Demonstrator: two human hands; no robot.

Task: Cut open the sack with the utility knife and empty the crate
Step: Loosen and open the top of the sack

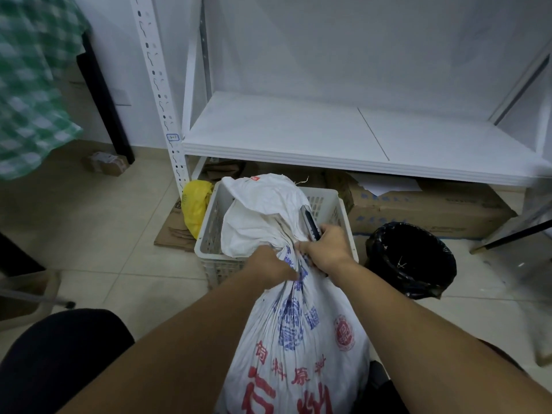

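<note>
The cut is in hand: the left hand (273, 264) clenches the gathered neck of the woven sack (298, 339), its top flopped into the slotted crate (206, 231), the right hand (327, 248) fists the utility knife (310, 225) beside it; next, likely, blade to taut cloth, clear of the holding fist

We see a dim, cool, even light. The white shelf (298, 130) is the brightest surface, and a soft shadow lies under it. Left of the shelf, the green checked cloth (33, 85) is smeared by blur. In front of the shelf, the print on the sack (298, 339) is sharp. Its right post (521, 82) bends from wide-angle distortion.
</note>
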